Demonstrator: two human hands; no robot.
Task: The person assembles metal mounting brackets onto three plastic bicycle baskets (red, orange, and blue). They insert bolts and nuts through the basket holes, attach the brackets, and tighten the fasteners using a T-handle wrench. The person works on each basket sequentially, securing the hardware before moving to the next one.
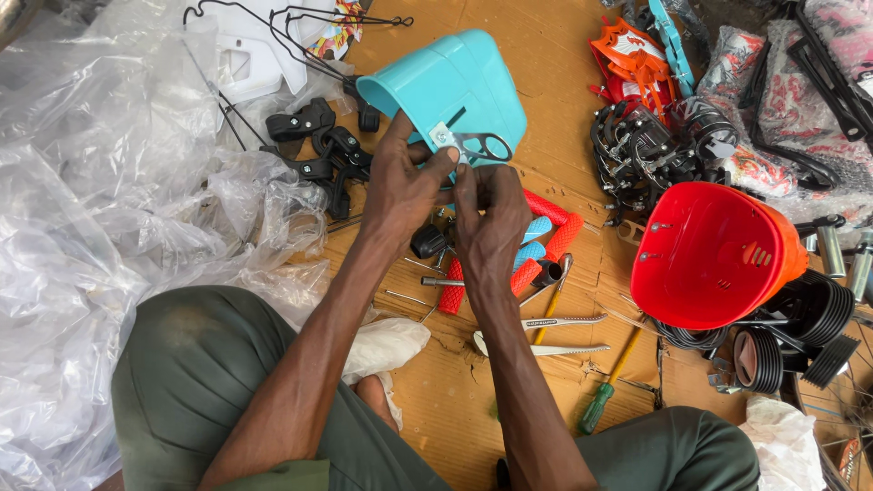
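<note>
A turquoise plastic basket (459, 82) is held up over the cardboard in the middle of the head view. My left hand (400, 186) grips its lower edge, thumb pressed by a small metal bracket (473, 145) fixed to the basket. Just below the bracket, my right hand (491, 223) has its fingers pinched together; what they pinch is hidden. Under both hands lie red and blue rubber handlebar grips (546, 238).
A red plastic basket (709, 255) stacked on others sits at right, with black ribbed wheels (818, 332) beside it. Two serrated blades (555, 335) and a green-handled screwdriver (602, 400) lie on the cardboard (455, 400). Black brackets (318, 145), clear plastic sheeting (91, 182).
</note>
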